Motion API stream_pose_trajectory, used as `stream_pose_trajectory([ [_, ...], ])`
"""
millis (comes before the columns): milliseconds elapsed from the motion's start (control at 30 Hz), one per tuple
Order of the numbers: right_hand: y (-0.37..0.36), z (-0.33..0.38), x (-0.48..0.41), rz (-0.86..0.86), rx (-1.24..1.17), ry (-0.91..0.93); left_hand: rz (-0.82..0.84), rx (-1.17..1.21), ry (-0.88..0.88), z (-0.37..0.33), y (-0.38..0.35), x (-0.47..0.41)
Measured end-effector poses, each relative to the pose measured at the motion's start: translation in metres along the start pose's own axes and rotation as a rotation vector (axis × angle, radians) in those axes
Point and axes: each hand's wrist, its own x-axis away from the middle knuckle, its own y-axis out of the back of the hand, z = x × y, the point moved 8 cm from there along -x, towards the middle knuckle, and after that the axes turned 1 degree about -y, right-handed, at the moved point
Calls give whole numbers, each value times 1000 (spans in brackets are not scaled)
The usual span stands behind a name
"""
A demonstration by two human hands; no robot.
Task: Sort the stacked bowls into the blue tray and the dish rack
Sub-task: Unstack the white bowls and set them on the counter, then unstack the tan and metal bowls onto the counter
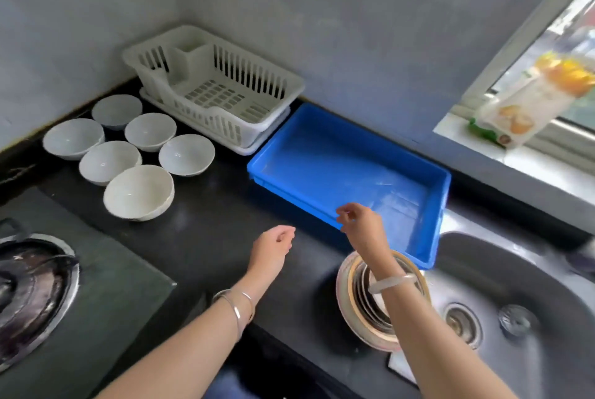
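One forearm (415, 321) partly hides the stacked bowls (359, 303).

A black worktop (206, 237) is seen along grey walls (354, 44). A gas burner (29, 289) is set in a dark hob (106, 286) at the left end, and a steel sink (515, 270) at the right. A drain (460, 323) and a loose strainer (516, 321) are seen in the basin. A printed packet (528, 102) is leaned on the windowsill (547, 160).
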Motion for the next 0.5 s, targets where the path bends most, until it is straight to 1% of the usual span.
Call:
stream_pose_trajectory([
  [133, 55, -63, 30, -162, 196, -88, 139, -153, -110, -23, -67, 23],
  [267, 88, -108, 63, -271, 281, -127, 165, -265, -250, -42, -103, 43],
  [400, 93, -134, 78, -251, 349, -185, 198, -350, -300, -47, -125, 50],
  [500, 91, -139, 83, -259, 333, -187, 213, -409, -325, -48, -135, 50],
])
